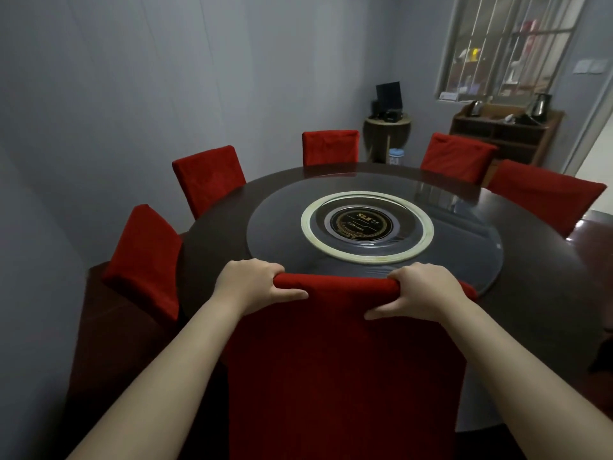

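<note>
Head view: left hand (250,282) and right hand (421,290) grip chair back (335,327).

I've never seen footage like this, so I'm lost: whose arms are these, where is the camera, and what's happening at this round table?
There is just one picture, taken by a wide-angle camera worn on a person's head and looking forward and down. The two bare arms are that person's own. The left hand and right hand each grip the top edge of a red-covered chair back at a dark round table. On the table lies a glass turntable with a pale ring near its middle. Five more red chairs stand around it.
</note>
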Demonstrator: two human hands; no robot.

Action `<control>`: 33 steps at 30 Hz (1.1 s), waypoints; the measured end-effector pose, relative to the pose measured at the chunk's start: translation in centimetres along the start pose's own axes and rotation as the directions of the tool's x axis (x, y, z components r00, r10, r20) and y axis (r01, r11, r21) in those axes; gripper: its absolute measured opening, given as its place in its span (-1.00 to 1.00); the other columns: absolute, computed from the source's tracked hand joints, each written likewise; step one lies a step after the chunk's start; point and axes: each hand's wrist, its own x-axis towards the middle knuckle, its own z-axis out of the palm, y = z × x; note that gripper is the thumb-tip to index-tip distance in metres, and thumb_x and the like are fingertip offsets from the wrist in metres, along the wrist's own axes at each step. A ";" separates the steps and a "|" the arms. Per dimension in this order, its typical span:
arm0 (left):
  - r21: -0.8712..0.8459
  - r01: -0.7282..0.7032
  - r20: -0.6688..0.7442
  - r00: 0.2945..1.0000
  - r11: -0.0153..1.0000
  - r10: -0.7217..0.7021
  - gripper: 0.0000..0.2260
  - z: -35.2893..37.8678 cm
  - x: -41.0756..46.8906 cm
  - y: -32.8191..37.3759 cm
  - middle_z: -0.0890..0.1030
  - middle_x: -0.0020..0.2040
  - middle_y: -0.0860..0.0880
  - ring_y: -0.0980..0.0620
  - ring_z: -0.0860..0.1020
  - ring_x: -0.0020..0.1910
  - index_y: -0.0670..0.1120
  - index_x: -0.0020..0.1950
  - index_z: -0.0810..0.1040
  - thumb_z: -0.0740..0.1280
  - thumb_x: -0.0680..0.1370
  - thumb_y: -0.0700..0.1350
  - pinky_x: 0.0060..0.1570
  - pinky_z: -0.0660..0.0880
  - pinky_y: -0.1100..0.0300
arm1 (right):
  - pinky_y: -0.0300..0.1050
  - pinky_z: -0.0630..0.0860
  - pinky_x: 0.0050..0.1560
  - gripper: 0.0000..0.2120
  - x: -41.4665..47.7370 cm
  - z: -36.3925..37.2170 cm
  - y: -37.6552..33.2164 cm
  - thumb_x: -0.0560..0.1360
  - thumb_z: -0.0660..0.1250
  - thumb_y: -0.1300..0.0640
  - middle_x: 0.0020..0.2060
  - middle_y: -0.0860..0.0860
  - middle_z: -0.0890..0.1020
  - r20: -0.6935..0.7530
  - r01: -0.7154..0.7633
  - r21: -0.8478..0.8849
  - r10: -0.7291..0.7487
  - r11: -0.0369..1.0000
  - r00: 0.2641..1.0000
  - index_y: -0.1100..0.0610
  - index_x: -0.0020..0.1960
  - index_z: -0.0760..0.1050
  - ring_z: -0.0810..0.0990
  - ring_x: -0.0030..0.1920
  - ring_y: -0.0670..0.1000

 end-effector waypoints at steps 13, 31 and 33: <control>-0.047 -0.088 -0.031 0.996 0.995 0.087 -0.23 0.1 -0.4 -0.6 0.41 -0.44 0.14 0.15 0.35 -0.47 0.05 -0.37 0.36 -0.25 0.18 0.69 -0.49 0.11 0.23 | -0.24 0.30 -0.38 -0.24 -1.3 -1.2 -2.6 -0.15 0.11 -0.73 -0.41 -0.23 0.54 0.084 -0.195 0.032 0.192 0.980 0.978 -0.15 -0.30 0.47 0.47 -0.34 -0.26; -0.077 -0.188 0.093 0.976 0.979 0.195 -0.20 -2.4 -3.0 -3.6 0.44 -0.40 0.13 0.11 0.37 -0.40 0.04 -0.33 0.43 -0.20 0.09 0.68 -0.46 0.14 0.19 | -0.17 0.39 -0.34 -0.21 -5.6 -0.9 -8.0 -0.12 0.06 -0.76 -0.42 -0.20 0.55 -0.031 -0.184 0.035 0.185 0.982 0.982 -0.14 -0.31 0.52 0.49 -0.34 -0.19; -0.075 -0.197 0.109 0.973 0.978 0.204 -0.19 -2.8 -4.3 -3.8 0.45 -0.39 0.13 0.08 0.40 -0.37 0.03 -0.32 0.44 -0.20 0.08 0.68 -0.45 0.15 0.19 | -0.14 0.42 -0.31 -0.21 -6.8 -0.9 -9.2 -0.11 0.07 -0.75 -0.42 -0.18 0.55 -0.034 -0.190 0.042 0.191 0.981 0.981 -0.13 -0.32 0.51 0.49 -0.34 -0.17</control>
